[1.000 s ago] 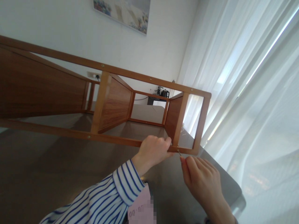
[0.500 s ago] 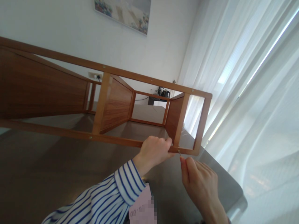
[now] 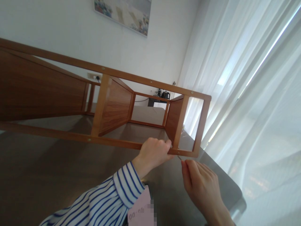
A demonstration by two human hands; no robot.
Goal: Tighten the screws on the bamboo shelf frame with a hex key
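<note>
A brown wooden shelf frame point(image 3: 113, 103) lies on its side on a grey table point(image 3: 58, 175). My left hand point(image 3: 154, 153), in a blue-striped sleeve, is closed around the frame's lower rail near its right end. Just to the right, my right hand point(image 3: 199, 183) pinches a thin metal tool point(image 3: 179, 158) whose tip touches the underside of that rail by the corner post. Small screw heads dot the rails.
White sheer curtains point(image 3: 254, 94) hang along the right, close to the table's corner. A framed picture point(image 3: 123, 14) is on the far white wall, with a wall socket and a black kettle point(image 3: 166, 93) on a low stand behind the frame.
Almost nothing moved. My right hand shifted slightly and the thin tool's tip now sits a little lower against the rail; my left hand keeps its grip.
</note>
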